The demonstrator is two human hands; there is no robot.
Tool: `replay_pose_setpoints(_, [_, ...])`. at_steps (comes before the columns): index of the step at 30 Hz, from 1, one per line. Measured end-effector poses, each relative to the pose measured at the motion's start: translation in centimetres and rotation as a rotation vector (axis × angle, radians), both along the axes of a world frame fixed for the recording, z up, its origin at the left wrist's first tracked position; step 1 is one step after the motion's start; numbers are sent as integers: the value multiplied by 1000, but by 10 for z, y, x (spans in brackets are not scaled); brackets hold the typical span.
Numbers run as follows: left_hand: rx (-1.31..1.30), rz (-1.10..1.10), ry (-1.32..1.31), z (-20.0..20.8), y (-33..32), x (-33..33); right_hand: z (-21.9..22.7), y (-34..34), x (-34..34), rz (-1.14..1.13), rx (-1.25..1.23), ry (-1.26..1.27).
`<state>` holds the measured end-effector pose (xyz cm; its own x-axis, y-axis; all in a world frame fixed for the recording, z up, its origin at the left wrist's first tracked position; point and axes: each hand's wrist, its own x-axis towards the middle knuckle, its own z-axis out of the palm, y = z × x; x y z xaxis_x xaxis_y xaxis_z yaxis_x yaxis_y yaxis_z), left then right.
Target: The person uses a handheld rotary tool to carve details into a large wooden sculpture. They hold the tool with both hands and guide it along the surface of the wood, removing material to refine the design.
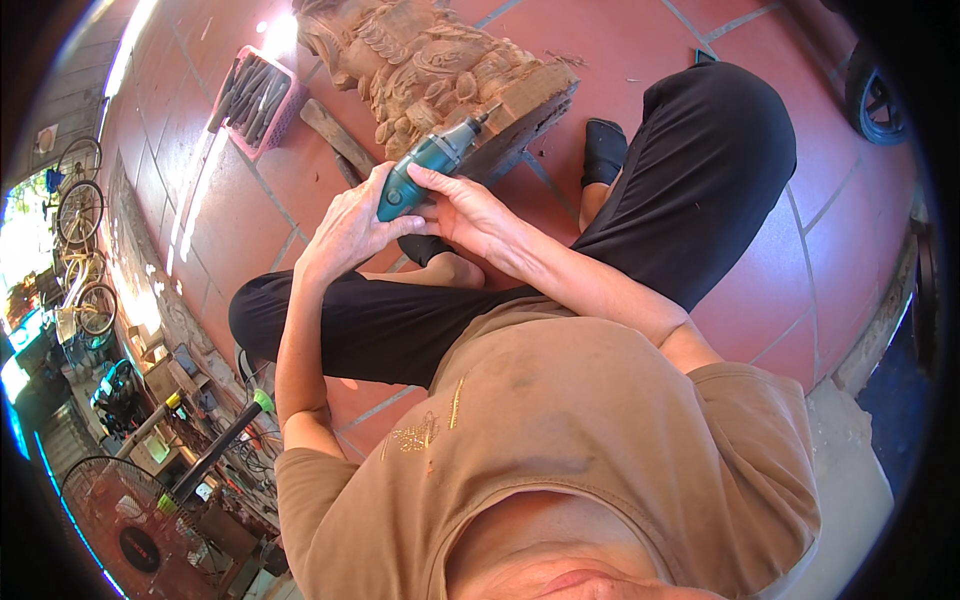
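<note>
Evidently, the grip is closed: left hand [350, 222] and right hand [468, 213] hold a teal, cylindrical rotary tool [428, 168], its bit by the near edge of a brown carved wooden sculpture [425, 75] — contact unclear — on the red tiled floor [610, 50]. A loosened hold could gouge that edge, or drop the tool onto the black-socked foot [425, 247].

A teal-green, cylindrical rotary tool [432, 158] with a grey nose is sitting in the left hand [350, 222] and right hand [470, 215], its slim bit pointing away and rightward. Just beyond, a chunky brown wooden carving [430, 70], covered in deep relief, is lying on the red-tiled floor [640, 50], its flat end facing right.
</note>
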<state>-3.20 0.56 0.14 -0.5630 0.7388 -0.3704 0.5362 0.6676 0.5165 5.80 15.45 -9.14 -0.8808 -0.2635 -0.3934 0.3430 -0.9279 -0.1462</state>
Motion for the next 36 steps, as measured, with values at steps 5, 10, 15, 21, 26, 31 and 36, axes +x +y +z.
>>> replay_pose_setpoints(5, [-4, -2, -9, 0, 0, -1, -1, 0, 0, 0, -5, -12])
replay_pose_setpoints(10, [-18, -20, -3, -2, -1, -3, 0, 0, 2, 3, -12, -15])
replay_pose_setpoints(15, [11, -19, -4, -3, -1, -3, 0, 1, 3, 11, -4, -9])
replay_pose_setpoints(21, [-5, -13, 8, -1, 1, -1, 0, 1, 0, 8, 1, -9])
replay_pose_setpoints(26, [4, -5, 17, -2, 0, -1, 0, 1, -2, 8, 2, -7])
replay_pose_setpoints(31, [-7, 11, 22, -1, 1, 0, 0, -1, -3, 3, 15, 2])
replay_pose_setpoints(36, [-29, 14, 32, 2, 3, 1, -1, -2, -4, -5, 13, -7])
